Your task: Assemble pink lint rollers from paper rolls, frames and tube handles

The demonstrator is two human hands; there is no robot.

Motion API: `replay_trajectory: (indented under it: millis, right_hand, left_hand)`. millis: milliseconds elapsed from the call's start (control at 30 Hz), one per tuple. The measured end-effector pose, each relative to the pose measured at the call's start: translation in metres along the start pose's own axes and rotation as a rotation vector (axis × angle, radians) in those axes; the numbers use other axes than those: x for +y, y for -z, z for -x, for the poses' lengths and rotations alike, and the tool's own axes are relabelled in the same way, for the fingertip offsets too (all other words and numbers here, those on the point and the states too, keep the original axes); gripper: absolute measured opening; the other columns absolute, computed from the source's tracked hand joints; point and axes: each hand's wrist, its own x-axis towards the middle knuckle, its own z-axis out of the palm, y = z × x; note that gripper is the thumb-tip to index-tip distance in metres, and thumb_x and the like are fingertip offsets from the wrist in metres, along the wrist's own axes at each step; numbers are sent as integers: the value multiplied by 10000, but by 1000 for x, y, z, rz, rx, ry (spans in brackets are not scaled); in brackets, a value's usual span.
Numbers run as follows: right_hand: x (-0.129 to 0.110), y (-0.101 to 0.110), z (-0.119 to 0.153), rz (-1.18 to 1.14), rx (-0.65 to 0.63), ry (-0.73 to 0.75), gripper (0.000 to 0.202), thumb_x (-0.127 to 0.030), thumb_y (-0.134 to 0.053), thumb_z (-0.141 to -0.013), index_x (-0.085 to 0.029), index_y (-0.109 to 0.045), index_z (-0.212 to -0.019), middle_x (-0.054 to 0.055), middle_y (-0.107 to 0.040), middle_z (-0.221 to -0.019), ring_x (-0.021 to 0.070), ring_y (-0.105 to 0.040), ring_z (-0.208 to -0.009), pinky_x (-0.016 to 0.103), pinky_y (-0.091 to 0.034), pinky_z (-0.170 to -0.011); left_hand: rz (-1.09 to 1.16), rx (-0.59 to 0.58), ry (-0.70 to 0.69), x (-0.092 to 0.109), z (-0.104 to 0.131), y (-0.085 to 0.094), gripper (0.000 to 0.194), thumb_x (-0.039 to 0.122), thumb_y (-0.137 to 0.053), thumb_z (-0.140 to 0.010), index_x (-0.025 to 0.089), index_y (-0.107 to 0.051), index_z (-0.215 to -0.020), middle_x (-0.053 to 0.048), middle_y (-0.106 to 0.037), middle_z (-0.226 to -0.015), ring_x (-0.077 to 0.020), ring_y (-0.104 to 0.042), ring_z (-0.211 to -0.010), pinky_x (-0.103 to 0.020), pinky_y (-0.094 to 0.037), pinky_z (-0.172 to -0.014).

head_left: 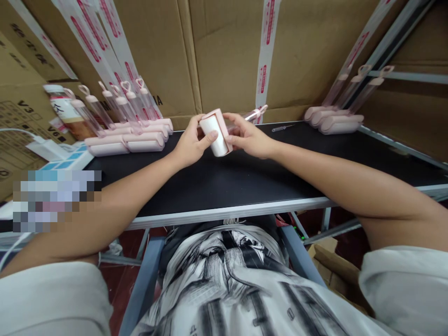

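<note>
Above the middle of the black table I hold a pink lint roller (217, 136), its white roll facing me and tilted. My left hand (193, 143) is closed on the roller head's left side, the thumb lying on the white roll. Fingers of my right hand (252, 139) grip the pink casing from the right. The clear handle (252, 115) sticks out behind that hand toward the back right and ends in a pink loop.
Several pink lint rollers (144, 141) stand at the back left, more lint rollers (342, 124) at the right. A small screwdriver (283, 128) lies near the back edge. Left are a bottle (68, 112) and a power strip (74, 157) with a charger. Cardboard (227, 51) walls the back.
</note>
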Motion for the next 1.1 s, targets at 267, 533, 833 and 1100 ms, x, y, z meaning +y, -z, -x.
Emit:
replay_trajectory:
  millis: [267, 533, 833, 1100]
  right_hand:
    - [-27, -8, 12, 153, -136, -110, 864, -413, -774, -990, -218, -330, -1705, 13, -742, -854, 183, -699, -600, 291, -599, -536]
    - [-44, 1, 7, 362, 81, 327, 405, -455, -830, -940, -208, -718, -1241, 53, -707, -1128, 167, -643, -889, 288, -534, -771]
    - [-25, -17, 3, -58, -76, -115, 261, -160, -816, -735, -174, -670, -951, -16, -666, -866, 123, -579, -741, 227, -466, -620]
    - [-21, -18, 5, -202, -90, -221, 334, -199, -909, -747, -177, -623, -919, -36, -647, -789, 100, -595, -595, 237, -557, -535]
  left_hand:
    - [23, 258, 119, -3, -5, 8, 559, 434, -783, -810, 226, -464, -1220, -53, -647, -1095, -222, -676, -955, -334, -584, -799]
    - [101, -40, 233, 30, 7, -2, 599, 479, -853, -730, 201, -551, -1166, -56, -692, -1105, -257, -681, -1030, -357, -543, -855]
    - [82, -356, 492, 48, 8, -6, 749, 589, -923, -656, 177, -598, -1192, -67, -703, -1080, -236, -684, -935, -312, -483, -738]
    - [70, -408, 528, 51, 8, 1, 847, 612, -949, -670, 190, -567, -1298, -46, -726, -981, -205, -685, -759, -280, -458, -626]
